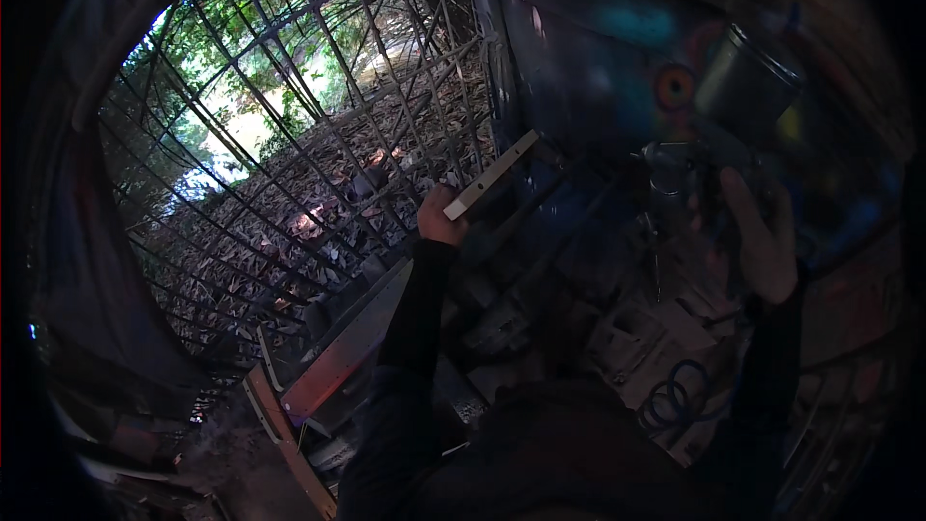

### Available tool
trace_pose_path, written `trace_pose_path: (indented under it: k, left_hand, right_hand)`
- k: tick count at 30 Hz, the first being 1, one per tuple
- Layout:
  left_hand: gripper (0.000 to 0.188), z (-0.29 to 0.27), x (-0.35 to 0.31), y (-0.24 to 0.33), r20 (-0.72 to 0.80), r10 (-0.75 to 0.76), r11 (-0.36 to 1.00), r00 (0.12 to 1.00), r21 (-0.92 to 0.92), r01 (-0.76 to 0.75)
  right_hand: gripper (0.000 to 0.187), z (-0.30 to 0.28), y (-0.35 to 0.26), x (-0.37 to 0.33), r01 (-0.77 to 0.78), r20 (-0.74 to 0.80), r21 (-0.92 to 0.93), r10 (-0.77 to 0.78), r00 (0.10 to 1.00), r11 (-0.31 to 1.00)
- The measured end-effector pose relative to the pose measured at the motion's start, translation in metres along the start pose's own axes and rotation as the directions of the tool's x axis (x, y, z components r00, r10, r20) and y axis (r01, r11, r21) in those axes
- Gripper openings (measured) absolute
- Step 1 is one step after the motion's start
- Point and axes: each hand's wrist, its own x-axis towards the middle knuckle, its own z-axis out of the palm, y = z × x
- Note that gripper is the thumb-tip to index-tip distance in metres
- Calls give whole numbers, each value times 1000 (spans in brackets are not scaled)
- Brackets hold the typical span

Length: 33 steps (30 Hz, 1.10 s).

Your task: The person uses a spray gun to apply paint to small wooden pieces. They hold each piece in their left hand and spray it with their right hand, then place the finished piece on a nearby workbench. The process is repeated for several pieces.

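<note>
My left hand (442, 217) is closed round the near end of a narrow pale strip (494, 176) with small dark holes along it, probably wood. The strip slants up and away to the right. On the right, in deep shadow, my right hand (762, 236) grips a spray gun (670, 166) with a large metal cup (748, 77) on top. The gun's nozzle end points left, toward the strip but apart from it. Much of the gun's handle and several fingers are lost in the dark.
A barred opening (318, 87) fills the upper left, with leaf litter beyond it. A paint-stained panel (598, 58) stands behind the gun. Below lie a coiled blue hose (680, 396), a reddish board (333, 381), a long wooden strip (280, 425) and dim scattered blocks.
</note>
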Motion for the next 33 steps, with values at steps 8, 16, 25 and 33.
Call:
trace_pose_path:
  k: [8,16,25,33]
  left_hand:
    - [8,3,-1,-4,5,-17,1000,1000,18,17]
    - [11,8,-2,-8,51,-48,999,998,23,47]
    - [7,16,-9,-7,13,-79,997,997,24,78]
    - [10,7,-28,21,387,-390,644,835,-534,548]
  right_hand:
    - [25,6,3,-2,-12,28,-6,12,1000,1000]
    - [30,20,-10,-35,18,64,88,-24,998,996]
    - [32,14,-8,-41,139,29,4,-139,990,990]
    - [28,3,15,-33,-9,-59,133,17,998,991]
